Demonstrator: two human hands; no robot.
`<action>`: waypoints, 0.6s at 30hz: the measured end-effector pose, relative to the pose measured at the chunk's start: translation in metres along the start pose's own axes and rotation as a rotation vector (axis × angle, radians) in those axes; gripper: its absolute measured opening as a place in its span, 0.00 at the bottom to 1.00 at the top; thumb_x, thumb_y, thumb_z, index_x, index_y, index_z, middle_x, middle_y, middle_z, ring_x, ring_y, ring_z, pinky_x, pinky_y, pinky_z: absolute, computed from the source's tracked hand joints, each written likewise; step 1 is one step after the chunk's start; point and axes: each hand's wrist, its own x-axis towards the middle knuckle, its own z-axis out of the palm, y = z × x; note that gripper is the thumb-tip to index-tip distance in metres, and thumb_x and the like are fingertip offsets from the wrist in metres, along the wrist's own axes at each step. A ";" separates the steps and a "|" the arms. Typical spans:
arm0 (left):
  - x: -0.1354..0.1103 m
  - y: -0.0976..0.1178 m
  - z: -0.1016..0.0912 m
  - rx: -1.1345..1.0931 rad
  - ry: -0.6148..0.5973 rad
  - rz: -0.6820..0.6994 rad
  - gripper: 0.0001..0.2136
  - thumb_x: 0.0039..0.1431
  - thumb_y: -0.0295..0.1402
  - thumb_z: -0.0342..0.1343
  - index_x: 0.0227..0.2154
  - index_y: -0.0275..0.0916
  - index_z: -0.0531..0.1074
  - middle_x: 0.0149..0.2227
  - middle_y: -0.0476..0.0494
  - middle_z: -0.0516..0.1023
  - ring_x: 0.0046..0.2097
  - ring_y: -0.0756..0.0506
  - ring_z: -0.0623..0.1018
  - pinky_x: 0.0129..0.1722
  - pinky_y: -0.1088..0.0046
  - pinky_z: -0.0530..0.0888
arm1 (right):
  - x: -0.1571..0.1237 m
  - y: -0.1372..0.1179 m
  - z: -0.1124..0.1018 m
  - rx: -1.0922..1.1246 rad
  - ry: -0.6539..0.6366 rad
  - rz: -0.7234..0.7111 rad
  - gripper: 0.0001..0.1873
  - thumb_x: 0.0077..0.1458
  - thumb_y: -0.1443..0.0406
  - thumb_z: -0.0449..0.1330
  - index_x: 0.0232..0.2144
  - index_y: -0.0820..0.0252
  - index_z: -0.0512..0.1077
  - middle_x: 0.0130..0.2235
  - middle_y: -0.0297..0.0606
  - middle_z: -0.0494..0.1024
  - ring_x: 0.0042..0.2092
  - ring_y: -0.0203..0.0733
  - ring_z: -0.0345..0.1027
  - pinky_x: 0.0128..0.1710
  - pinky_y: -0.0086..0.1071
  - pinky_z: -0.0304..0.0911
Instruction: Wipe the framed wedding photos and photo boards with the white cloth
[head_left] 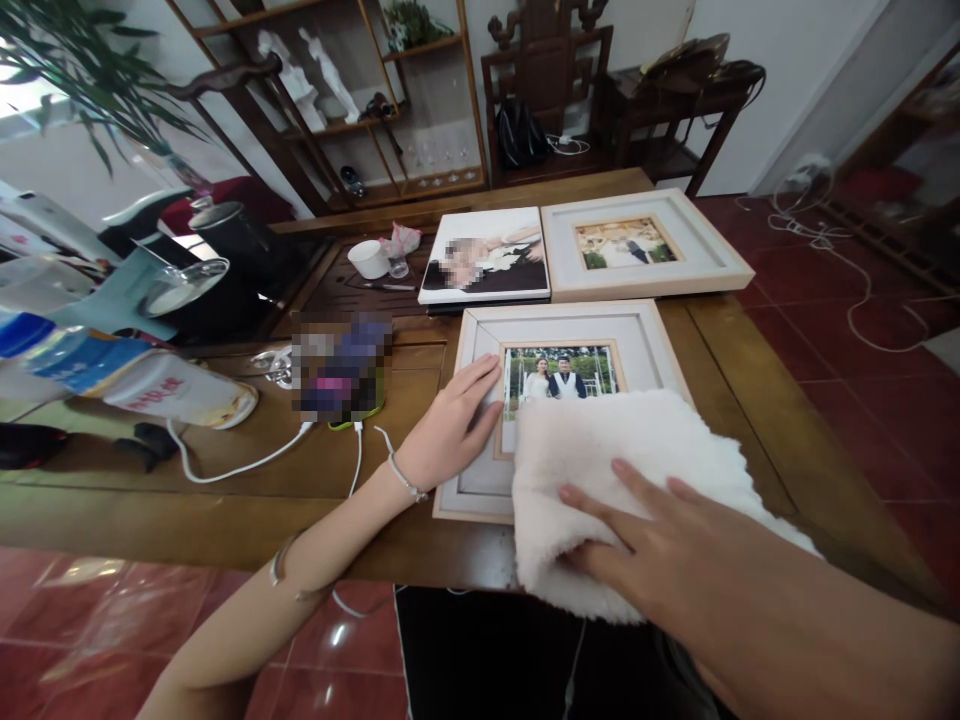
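A white fluffy cloth (600, 440) lies bunched under my right hand (645, 530), its fingers curled into the fabric. The cloth covers the lower right part of a pale picture frame (480, 335), hiding that corner and part of the photo (559, 372) inside. My left hand (450, 430) rests flat on the frame's left side, fingers stretched towards the photo's edge. A silvery bracelet circles the left wrist. Just behind this frame lie a second framed picture (720, 265) and a photo panel (510, 285), both flat on the wooden table (420, 345).
At the left stand a plastic bottle with a blue cap (172, 385), a dark kettle (232, 240) and a lidded pot (202, 300). White cables (247, 472) run to a phone-like device. A white cup (368, 260) sits on the tea tray (330, 295). Chairs and shelves stand behind.
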 end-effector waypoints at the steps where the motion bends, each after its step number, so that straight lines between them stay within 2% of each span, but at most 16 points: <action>1: 0.000 0.000 0.000 0.002 -0.002 0.000 0.21 0.66 0.32 0.48 0.60 0.31 0.64 0.63 0.30 0.66 0.65 0.38 0.64 0.65 0.52 0.63 | 0.001 0.000 0.000 -0.005 0.000 -0.002 0.28 0.52 0.74 0.53 0.48 0.38 0.75 0.61 0.29 0.67 0.55 0.66 0.66 0.40 0.55 0.69; 4: 0.000 0.000 0.000 -0.001 -0.002 0.000 0.21 0.66 0.32 0.48 0.60 0.32 0.64 0.63 0.30 0.66 0.65 0.38 0.64 0.65 0.52 0.63 | 0.017 0.013 0.000 -0.011 -0.025 0.003 0.34 0.48 0.76 0.56 0.55 0.41 0.70 0.64 0.32 0.62 0.56 0.68 0.64 0.42 0.57 0.70; 7: 0.000 0.000 0.000 -0.015 0.008 0.001 0.21 0.66 0.32 0.49 0.60 0.34 0.64 0.63 0.31 0.66 0.65 0.38 0.64 0.64 0.52 0.64 | 0.040 0.039 0.001 -0.054 -0.040 0.049 0.42 0.44 0.79 0.56 0.60 0.46 0.65 0.67 0.37 0.56 0.61 0.73 0.56 0.48 0.63 0.65; 12: 0.000 0.000 0.000 -0.026 0.003 -0.006 0.21 0.66 0.32 0.49 0.60 0.32 0.64 0.63 0.29 0.65 0.65 0.37 0.64 0.65 0.52 0.63 | 0.071 0.081 0.013 -0.163 0.149 0.099 0.42 0.47 0.83 0.49 0.63 0.57 0.60 0.69 0.41 0.49 0.66 0.71 0.42 0.55 0.69 0.53; 15: 0.000 -0.001 0.000 -0.030 0.000 -0.002 0.21 0.67 0.32 0.48 0.60 0.32 0.64 0.63 0.29 0.66 0.65 0.38 0.64 0.65 0.52 0.63 | 0.081 0.085 0.017 -0.161 0.166 0.059 0.38 0.48 0.83 0.48 0.60 0.58 0.65 0.68 0.41 0.51 0.67 0.72 0.40 0.56 0.73 0.49; 18: 0.000 -0.002 0.000 -0.030 -0.001 0.007 0.20 0.67 0.30 0.46 0.60 0.33 0.64 0.63 0.30 0.66 0.66 0.38 0.64 0.65 0.51 0.63 | 0.083 0.068 0.010 -0.121 0.053 0.047 0.34 0.49 0.82 0.50 0.56 0.57 0.70 0.68 0.41 0.53 0.66 0.74 0.42 0.55 0.75 0.49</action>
